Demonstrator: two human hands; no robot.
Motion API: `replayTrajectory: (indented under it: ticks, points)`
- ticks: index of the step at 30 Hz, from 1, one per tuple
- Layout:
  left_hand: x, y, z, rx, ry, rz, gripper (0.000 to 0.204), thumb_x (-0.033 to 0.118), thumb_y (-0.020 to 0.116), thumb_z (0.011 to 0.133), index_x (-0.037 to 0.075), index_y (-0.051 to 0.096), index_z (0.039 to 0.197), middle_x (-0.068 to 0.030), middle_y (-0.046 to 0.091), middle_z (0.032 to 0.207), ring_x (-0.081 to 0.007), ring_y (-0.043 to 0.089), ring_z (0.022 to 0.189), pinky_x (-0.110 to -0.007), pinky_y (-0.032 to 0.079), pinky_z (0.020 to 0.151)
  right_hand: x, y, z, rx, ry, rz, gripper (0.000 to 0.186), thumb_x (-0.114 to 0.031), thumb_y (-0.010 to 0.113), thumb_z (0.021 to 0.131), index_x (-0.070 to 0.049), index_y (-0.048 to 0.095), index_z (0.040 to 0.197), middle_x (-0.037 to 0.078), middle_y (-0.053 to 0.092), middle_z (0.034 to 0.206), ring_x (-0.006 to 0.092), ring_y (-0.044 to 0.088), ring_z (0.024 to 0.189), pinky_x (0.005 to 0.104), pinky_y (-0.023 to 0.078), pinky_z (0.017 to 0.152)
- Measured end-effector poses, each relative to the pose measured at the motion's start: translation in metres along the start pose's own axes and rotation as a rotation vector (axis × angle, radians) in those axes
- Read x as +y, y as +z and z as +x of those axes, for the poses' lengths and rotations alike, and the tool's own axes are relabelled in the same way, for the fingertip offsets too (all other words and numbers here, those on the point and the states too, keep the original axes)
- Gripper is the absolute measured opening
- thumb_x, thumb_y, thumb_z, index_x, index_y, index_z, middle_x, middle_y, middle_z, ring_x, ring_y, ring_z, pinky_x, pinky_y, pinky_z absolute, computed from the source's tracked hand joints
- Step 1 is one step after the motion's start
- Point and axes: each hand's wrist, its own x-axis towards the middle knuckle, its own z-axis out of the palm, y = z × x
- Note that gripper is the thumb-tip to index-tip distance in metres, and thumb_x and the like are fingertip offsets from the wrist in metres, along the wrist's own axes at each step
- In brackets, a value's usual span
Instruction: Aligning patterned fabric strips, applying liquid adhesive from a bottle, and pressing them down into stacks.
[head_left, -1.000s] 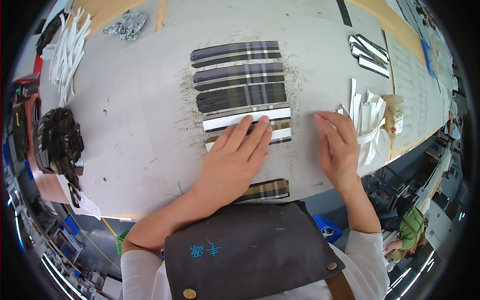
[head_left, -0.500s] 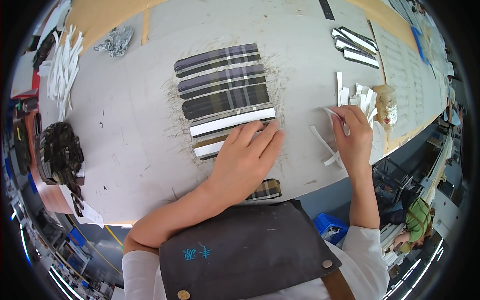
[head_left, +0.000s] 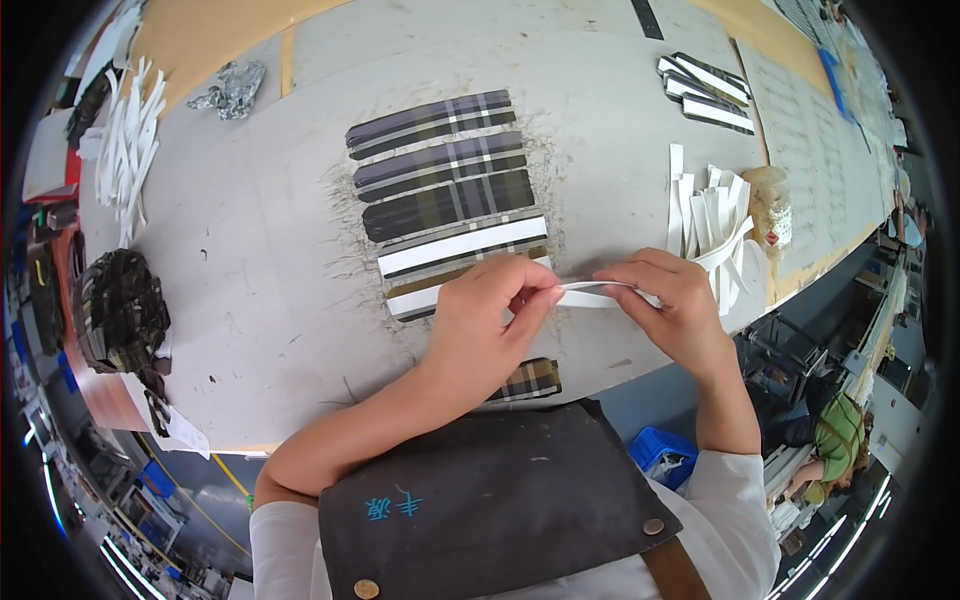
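Observation:
Between my two hands a thin white strip (head_left: 588, 298) is stretched just above the table, looking doubled or split lengthwise. My left hand (head_left: 492, 312) pinches one end, close to the lower plaid pieces. The other end is in the fingers of my right hand (head_left: 672, 303). Several plaid fabric strips (head_left: 450, 202) lie in a column on the table; the upper ones show plain plaid. Two lower ones carry a white strip (head_left: 465, 246) along their length, and my left hand partly covers the lowest. Another brown plaid piece (head_left: 530, 380) lies at the table's near edge.
White strips (head_left: 708, 220) are piled at right beside a clear jar (head_left: 768, 205). Plaid pieces with white strips (head_left: 708, 95) lie at far right. At left are more white strips (head_left: 128, 150), crumpled foil (head_left: 233, 90) and bundled dark plaid fabric (head_left: 122, 310). A blue bin (head_left: 662, 455) sits below the table.
My right hand has moved left from the strip pile, bringing a white strip. My left hand has lifted off the lower plaid pieces and now pinches that strip's other end.

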Motion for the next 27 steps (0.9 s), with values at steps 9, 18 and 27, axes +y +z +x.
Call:
replayTrajectory:
  ticks: [9,18,27]
  points:
    - [0.005,-0.011,-0.013,0.027,0.229,0.238,0.021,0.006,0.07,0.082,0.001,0.059,0.099,-0.0079,0.063,0.077,-0.0155,0.06,0.066,-0.025,0.049,0.061,-0.005,-0.012,-0.001,-0.042,0.103,0.089,0.021,0.005,0.064,0.079,-0.003,0.068,0.098,0.008,0.052,0.068,0.0194,0.05,0.056,0.0287,0.038,0.05]
    - [0.01,-0.03,-0.022,-0.044,-0.461,-0.642,0.029,0.004,0.064,0.089,-0.001,0.057,0.117,-0.005,0.065,0.089,-0.0051,0.057,0.081,-0.02,0.048,0.07,-0.019,0.006,0.007,-0.093,-0.183,-0.077,0.036,0.001,0.071,0.071,-0.009,0.069,0.106,0.007,0.052,0.071,0.0214,0.054,0.058,0.0322,0.042,0.05]
    - [0.007,-0.061,-0.031,0.104,-0.378,-0.21,0.014,0.0,0.065,0.086,-0.003,0.065,0.1,-0.0049,0.064,0.085,-0.0066,0.06,0.076,-0.019,0.048,0.065,-0.017,0.006,0.031,-0.151,-0.008,0.286,0.027,0.002,0.069,0.079,-0.004,0.067,0.104,0.007,0.06,0.077,0.0146,0.058,0.067,0.0253,0.043,0.053]
